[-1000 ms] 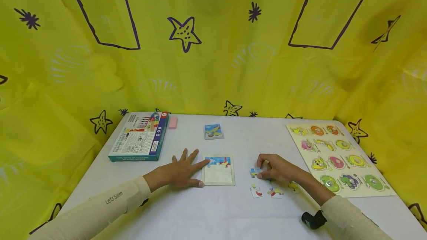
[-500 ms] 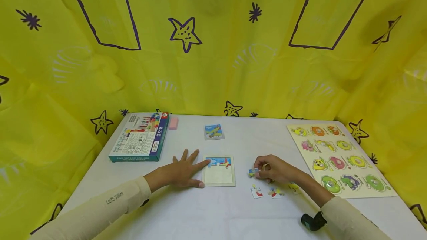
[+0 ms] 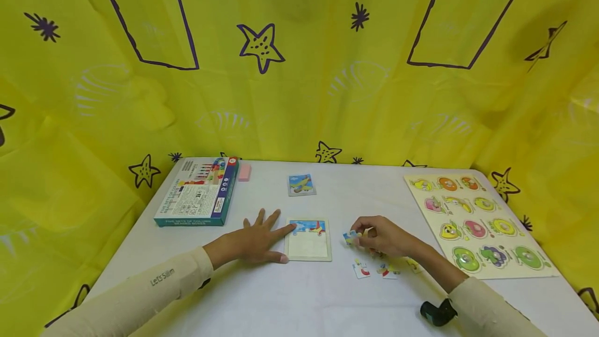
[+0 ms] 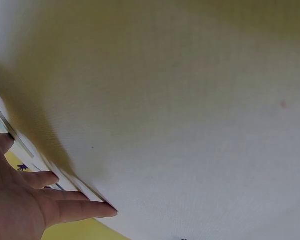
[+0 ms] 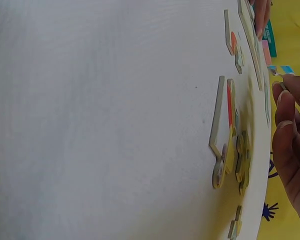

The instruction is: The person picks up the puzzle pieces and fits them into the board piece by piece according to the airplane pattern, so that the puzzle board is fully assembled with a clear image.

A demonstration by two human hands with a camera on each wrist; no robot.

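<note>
My left hand lies with fingers spread, index fingertip over the left side of the small wooden puzzle tray and thumb at its lower left corner. Along the tray's top runs a strip of fitted blue and red puzzle pieces; the bare board shows below. To the right of the tray, my right hand pinches a blue and yellow puzzle piece between thumb and fingers. The right wrist view shows this piece at the fingertips, above the table. Loose pieces lie below the right hand, one with red.
A finished-looking airplane picture puzzle lies behind the tray. Back left are a boxed set and a pink block. A fruit peg board covers the right side. A black object sits by the right sleeve.
My right hand has shifted slightly left with the puzzle piece, which now tilts differently. The left hand stays in place at the tray.
</note>
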